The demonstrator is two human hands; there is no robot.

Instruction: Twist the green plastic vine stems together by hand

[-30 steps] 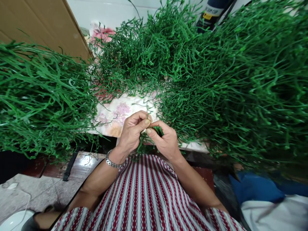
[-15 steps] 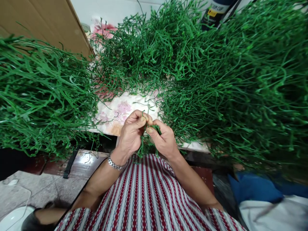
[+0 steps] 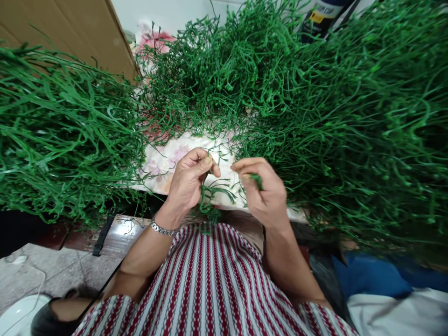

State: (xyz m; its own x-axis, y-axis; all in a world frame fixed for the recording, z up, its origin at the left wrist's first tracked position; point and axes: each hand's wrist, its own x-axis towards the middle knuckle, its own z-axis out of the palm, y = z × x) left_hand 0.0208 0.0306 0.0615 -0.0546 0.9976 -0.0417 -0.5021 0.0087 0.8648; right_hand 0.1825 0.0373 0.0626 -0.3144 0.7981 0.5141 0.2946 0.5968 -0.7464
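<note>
My left hand (image 3: 185,182) is closed, pinching a thin green plastic plant stem (image 3: 217,190) between thumb and forefinger. Its forked branches hang below the fingers, over the edge of the table. My right hand (image 3: 265,193) is a short way to the right, apart from the left one. Its thumb and fingers are drawn together, and small green stem pieces (image 3: 257,180) show in its curl. Whether the fingertips themselves grip anything is too small to tell. Under both hands lies a floral cloth (image 3: 164,163) with a few loose stems on it.
Heaps of green plastic stems lie at the left (image 3: 66,130), the back (image 3: 238,70) and the right (image 3: 357,140). A cardboard box (image 3: 70,28) stands at the back left, a dark can (image 3: 320,18) at the back right. Blue cloth (image 3: 371,275) lies at lower right.
My right hand has pulled away to the right from the left hand, keeping green pieces in its curl. My left hand still pinches the stem, whose branches now show more openly.
</note>
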